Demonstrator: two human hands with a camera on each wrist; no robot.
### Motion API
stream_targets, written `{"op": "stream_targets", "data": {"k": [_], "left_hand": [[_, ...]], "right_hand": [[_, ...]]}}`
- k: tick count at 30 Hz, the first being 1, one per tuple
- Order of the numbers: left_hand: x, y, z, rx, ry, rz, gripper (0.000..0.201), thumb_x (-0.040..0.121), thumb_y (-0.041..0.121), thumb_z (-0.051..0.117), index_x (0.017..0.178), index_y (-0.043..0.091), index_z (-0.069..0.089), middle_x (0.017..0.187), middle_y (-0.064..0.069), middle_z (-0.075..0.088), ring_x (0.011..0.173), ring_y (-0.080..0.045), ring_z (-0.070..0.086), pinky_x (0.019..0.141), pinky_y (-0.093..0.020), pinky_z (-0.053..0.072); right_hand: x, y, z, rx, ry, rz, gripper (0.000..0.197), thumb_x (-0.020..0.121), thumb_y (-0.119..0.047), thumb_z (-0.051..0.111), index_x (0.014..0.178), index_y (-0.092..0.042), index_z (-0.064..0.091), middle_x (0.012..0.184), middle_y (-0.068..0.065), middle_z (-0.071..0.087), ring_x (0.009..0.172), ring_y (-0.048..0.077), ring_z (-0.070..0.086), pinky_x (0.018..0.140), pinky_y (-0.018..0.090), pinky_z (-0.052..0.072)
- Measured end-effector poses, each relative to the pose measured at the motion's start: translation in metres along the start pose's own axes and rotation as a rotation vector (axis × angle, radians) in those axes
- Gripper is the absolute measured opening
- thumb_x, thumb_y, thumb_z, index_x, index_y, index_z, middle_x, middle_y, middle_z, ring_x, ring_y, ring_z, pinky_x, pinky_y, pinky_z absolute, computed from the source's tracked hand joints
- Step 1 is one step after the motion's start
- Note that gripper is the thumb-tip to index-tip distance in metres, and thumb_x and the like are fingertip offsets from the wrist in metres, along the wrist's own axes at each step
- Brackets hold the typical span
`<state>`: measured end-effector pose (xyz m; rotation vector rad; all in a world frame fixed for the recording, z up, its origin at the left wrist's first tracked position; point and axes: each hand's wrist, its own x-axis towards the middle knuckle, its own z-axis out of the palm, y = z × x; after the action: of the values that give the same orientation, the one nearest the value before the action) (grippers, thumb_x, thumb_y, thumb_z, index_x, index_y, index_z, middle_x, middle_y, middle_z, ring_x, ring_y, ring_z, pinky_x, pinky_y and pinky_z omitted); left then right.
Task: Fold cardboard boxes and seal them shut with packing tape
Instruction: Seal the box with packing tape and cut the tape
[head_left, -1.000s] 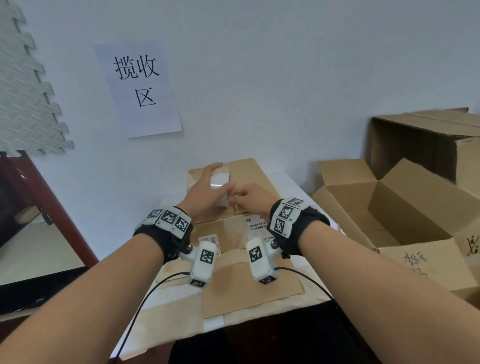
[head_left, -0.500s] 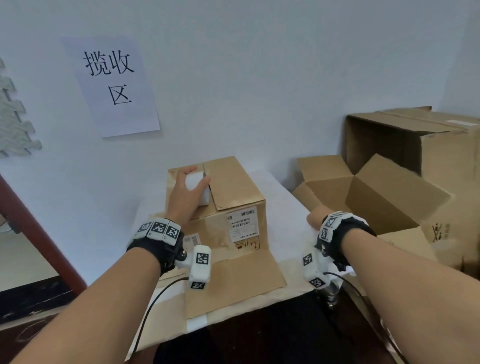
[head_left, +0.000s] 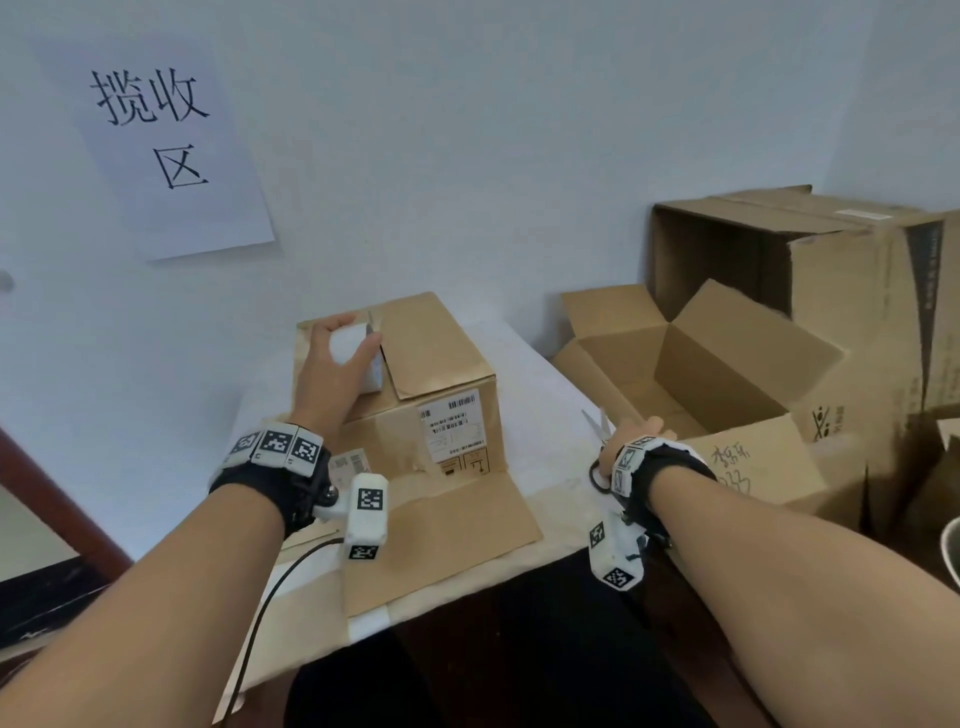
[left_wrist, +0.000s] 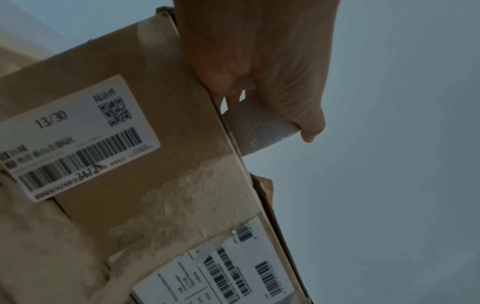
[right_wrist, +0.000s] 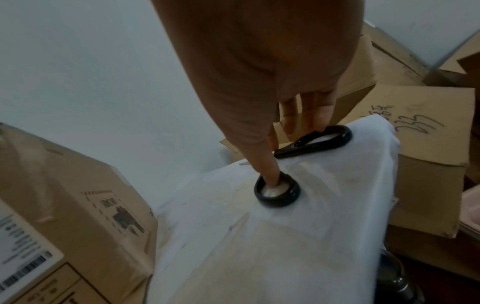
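On top of the cardboard box (head_left: 415, 395), at its far left corner, I have my left hand (head_left: 332, 374) curled round the roll of packing tape (head_left: 353, 348), grip clamped on it, with the roll pressed down against the lid. From the left wrist view the roll (left_wrist: 259, 127) pokes out just past the box's upper edge under my thumb, and the box (left_wrist: 145, 144) fills the space beside the hand (left_wrist: 254, 57).

Off to the right, well apart from the box, my right hand (head_left: 631, 436) is down on the scissors (head_left: 602, 431) lying on the white tabletop (head_left: 540, 395). The right wrist view shows one finger (right_wrist: 270, 172) pushed into a black handle loop and other fingers at the second loop of the scissors (right_wrist: 311, 144), so that grip is on the scissors; whether they have left the tabletop (right_wrist: 285, 236) I cannot tell.

Most of the roll is covered by my fingers, so its core and loose end are hidden. The scissor blades are a thin pale sliver in the head view and cut off in the wrist view. Print on the labels is too blurred to read.

The box is brown, its top flaps nearly closed with one edge raised, a near flap lying flat on the tabletop, and white barcode labels on its front.
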<state>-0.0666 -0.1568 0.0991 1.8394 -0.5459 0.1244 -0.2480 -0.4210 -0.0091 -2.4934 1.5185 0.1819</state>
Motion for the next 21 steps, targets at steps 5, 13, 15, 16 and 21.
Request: {"op": "stream_targets", "data": {"k": [5,13,15,16,21], "left_hand": [[0.000,-0.001,0.000,-0.027,-0.003,-0.010,0.043,0.088,0.047,0.063,0.126,0.036,0.046,0.118,0.004,0.054,0.105,-0.015,0.054,0.091,-0.031,0.045],[-0.001,0.003,-0.003,-0.027,-0.028,-0.054,0.045,0.086,0.053,0.063,0.125,0.039,0.044,0.118,0.002,0.055,0.106,-0.019,0.055,0.094,-0.037,0.046],[-0.001,0.004,-0.004,-0.036,-0.034,-0.052,0.043,0.087,0.052,0.062,0.124,0.038,0.045,0.118,0.002,0.054,0.106,-0.018,0.054,0.092,-0.034,0.046],[0.000,0.005,-0.004,-0.043,-0.037,-0.052,0.040,0.089,0.051,0.061,0.123,0.037,0.045,0.119,0.002,0.054,0.106,-0.017,0.053,0.091,-0.032,0.045],[0.006,0.014,-0.012,-0.154,-0.094,-0.169,0.038,0.085,0.070,0.040,0.104,0.040,0.053,0.115,0.004,0.057,0.112,-0.022,0.055,0.102,-0.045,0.044]], "right_hand": [[-0.007,0.009,-0.010,-0.039,-0.118,-0.154,0.016,0.085,-0.031,0.055,0.084,-0.019,0.044,0.067,0.000,0.051,0.076,0.022,0.062,0.064,0.029,0.048],[-0.010,0.006,-0.026,0.394,-0.137,-0.160,0.030,0.084,-0.040,0.058,0.091,-0.012,0.051,0.066,0.003,0.054,0.058,0.020,0.051,0.054,0.023,0.038],[-0.010,-0.003,-0.034,0.610,-0.065,-0.200,0.025,0.080,-0.034,0.062,0.077,-0.011,0.053,0.065,0.006,0.054,0.056,0.022,0.048,0.057,0.027,0.039],[-0.010,-0.010,-0.041,0.693,-0.012,-0.238,0.023,0.082,-0.029,0.063,0.073,-0.012,0.051,0.068,0.007,0.053,0.059,0.022,0.048,0.060,0.029,0.040],[-0.017,-0.066,-0.092,0.735,0.184,-0.485,0.029,0.086,-0.036,0.064,0.097,-0.009,0.067,0.091,0.011,0.069,0.080,0.025,0.065,0.074,0.034,0.053]]}}
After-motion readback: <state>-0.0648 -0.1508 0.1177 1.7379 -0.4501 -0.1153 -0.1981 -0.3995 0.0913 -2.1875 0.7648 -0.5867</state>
